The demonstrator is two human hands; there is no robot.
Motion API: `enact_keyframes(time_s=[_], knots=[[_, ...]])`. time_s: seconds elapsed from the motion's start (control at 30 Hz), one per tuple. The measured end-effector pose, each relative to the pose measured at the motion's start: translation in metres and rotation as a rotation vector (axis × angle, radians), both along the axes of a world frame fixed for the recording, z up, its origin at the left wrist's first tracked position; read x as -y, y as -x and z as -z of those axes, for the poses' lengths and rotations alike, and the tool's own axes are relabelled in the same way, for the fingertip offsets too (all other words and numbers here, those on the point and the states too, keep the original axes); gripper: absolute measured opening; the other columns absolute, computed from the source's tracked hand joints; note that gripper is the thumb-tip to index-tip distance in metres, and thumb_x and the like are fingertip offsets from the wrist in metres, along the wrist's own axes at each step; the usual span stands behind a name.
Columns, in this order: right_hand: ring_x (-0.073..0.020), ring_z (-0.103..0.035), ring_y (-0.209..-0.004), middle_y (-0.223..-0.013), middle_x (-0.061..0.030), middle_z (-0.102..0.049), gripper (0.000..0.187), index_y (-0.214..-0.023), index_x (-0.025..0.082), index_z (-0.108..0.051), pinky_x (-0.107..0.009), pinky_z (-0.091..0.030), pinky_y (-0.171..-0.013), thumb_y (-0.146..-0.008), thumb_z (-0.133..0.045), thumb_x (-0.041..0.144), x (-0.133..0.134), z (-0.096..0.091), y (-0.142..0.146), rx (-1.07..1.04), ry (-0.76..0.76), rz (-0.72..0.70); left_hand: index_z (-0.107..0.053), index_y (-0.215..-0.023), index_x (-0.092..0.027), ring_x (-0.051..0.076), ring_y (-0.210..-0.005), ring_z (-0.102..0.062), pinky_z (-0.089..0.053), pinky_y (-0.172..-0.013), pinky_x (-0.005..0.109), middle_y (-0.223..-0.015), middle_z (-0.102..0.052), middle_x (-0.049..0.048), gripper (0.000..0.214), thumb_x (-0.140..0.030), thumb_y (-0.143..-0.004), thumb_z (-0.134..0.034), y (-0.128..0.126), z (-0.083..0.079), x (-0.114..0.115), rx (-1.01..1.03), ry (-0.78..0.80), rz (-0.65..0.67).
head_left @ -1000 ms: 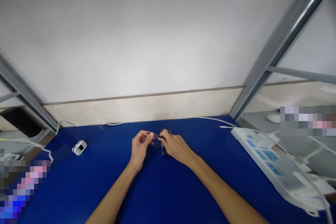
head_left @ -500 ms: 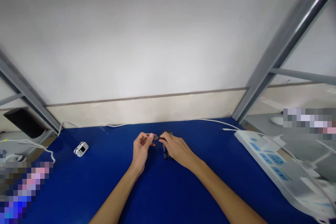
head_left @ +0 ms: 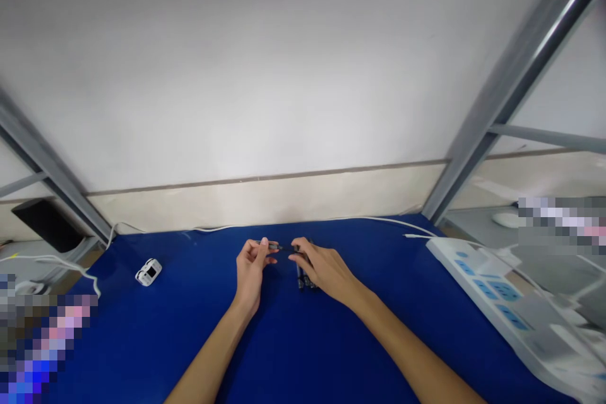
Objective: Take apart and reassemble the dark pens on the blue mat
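Both of my hands meet over the middle of a blue table top point(head_left: 293, 341). My left hand point(head_left: 250, 268) pinches one end of a thin dark pen-like piece point(head_left: 280, 247) between thumb and fingers. My right hand point(head_left: 322, 268) pinches its other end with the fingertips and also holds a small bundle of dark pens point(head_left: 304, 280) under the palm. The bundle is mostly hidden by the hand.
A small white gadget with a dark screen point(head_left: 148, 272) lies at the left of the table. A white cable point(head_left: 331, 219) runs along the back edge. A white power strip with blue sockets point(head_left: 502, 300) lies at the right. Grey metal frame posts point(head_left: 502, 101) rise on both sides.
The view has shifted slightly, so everything sits a bit lower and rightward. My hands stay together on the thin dark piece; the gap between the pinching fingertips has widened a little.
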State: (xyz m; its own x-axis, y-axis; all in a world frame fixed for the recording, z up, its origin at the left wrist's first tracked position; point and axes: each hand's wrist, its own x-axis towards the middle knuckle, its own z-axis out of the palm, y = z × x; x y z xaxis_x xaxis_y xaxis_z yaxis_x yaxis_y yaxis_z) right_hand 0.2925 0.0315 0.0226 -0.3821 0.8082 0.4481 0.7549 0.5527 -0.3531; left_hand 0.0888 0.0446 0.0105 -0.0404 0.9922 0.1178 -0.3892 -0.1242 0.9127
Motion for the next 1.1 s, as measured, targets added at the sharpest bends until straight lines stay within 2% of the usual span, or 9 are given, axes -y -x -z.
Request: enact_keyframes(time_s=[0.07, 0.27, 0.37, 0.7, 0.93, 1.1], knots=[[-0.0229, -0.073, -0.087, -0.101, -0.0049, -0.074, 0.019, -0.12, 0.026, -0.056, -0.028, -0.045, -0.067, -0.111, -0.042, 0.035, 0.0, -0.002, 0.0, 0.033, -0.045, 0.009, -0.06, -0.088, -0.018, 0.025, -0.097, -0.076, -0.058, -0.073, 0.032, -0.108, -0.078, 0.013, 0.038, -0.053, -0.086, -0.076, 0.002, 0.0, -0.002, 0.014, 0.003, -0.008], [-0.0207, -0.071, -0.072, -0.092, -0.0033, -0.074, 0.022, -0.113, 0.026, -0.058, -0.026, -0.04, -0.059, -0.111, -0.039, 0.037, 0.0, -0.006, -0.002, 0.064, -0.076, 0.08, -0.065, -0.101, -0.018, 0.026, -0.103, -0.076, -0.058, -0.078, 0.033, -0.11, -0.078, 0.0134, 0.041, -0.054, -0.085, -0.077, 0.011, 0.001, -0.008, 0.096, 0.038, -0.085], [-0.021, -0.072, -0.072, -0.09, -0.0029, -0.074, 0.022, -0.115, 0.026, -0.057, -0.025, -0.039, -0.058, -0.111, -0.038, 0.037, -0.001, -0.005, -0.002, 0.069, -0.062, 0.085, -0.065, -0.103, -0.018, 0.026, -0.104, -0.076, -0.058, -0.078, 0.032, -0.111, -0.078, 0.0139, 0.041, -0.053, -0.085, -0.077, 0.012, 0.001, -0.009, 0.115, 0.035, -0.088], [-0.0213, -0.072, -0.073, -0.09, -0.0024, -0.074, 0.02, -0.114, 0.026, -0.058, -0.025, -0.039, -0.057, -0.111, -0.041, 0.037, -0.001, -0.001, 0.0, 0.068, -0.072, 0.075, -0.066, -0.1, -0.018, 0.025, -0.096, -0.077, -0.06, -0.077, 0.034, -0.109, -0.078, 0.0132, 0.041, -0.054, -0.084, -0.077, 0.005, -0.002, -0.003, 0.043, 0.0, -0.036], [-0.0232, -0.074, -0.089, -0.108, -0.0075, -0.074, 0.018, -0.121, 0.025, -0.053, -0.028, -0.049, -0.069, -0.109, -0.046, 0.036, 0.002, -0.003, 0.002, 0.006, -0.036, -0.018, -0.062, -0.111, -0.02, 0.028, -0.097, -0.078, -0.06, -0.088, 0.042, -0.111, -0.078, 0.015, 0.042, -0.054, -0.089, -0.073, -0.006, -0.005, 0.009, 0.044, -0.011, 0.155], [-0.0224, -0.073, -0.081, -0.096, -0.0052, -0.074, 0.015, -0.118, 0.024, -0.051, -0.028, -0.049, -0.068, -0.107, -0.049, 0.035, 0.002, -0.003, 0.001, -0.043, 0.019, 0.0, -0.06, -0.114, -0.02, 0.026, -0.098, -0.078, -0.059, -0.091, 0.042, -0.113, -0.078, 0.0155, 0.044, -0.055, -0.089, -0.073, -0.005, -0.001, 0.005, 0.108, -0.022, 0.093]])
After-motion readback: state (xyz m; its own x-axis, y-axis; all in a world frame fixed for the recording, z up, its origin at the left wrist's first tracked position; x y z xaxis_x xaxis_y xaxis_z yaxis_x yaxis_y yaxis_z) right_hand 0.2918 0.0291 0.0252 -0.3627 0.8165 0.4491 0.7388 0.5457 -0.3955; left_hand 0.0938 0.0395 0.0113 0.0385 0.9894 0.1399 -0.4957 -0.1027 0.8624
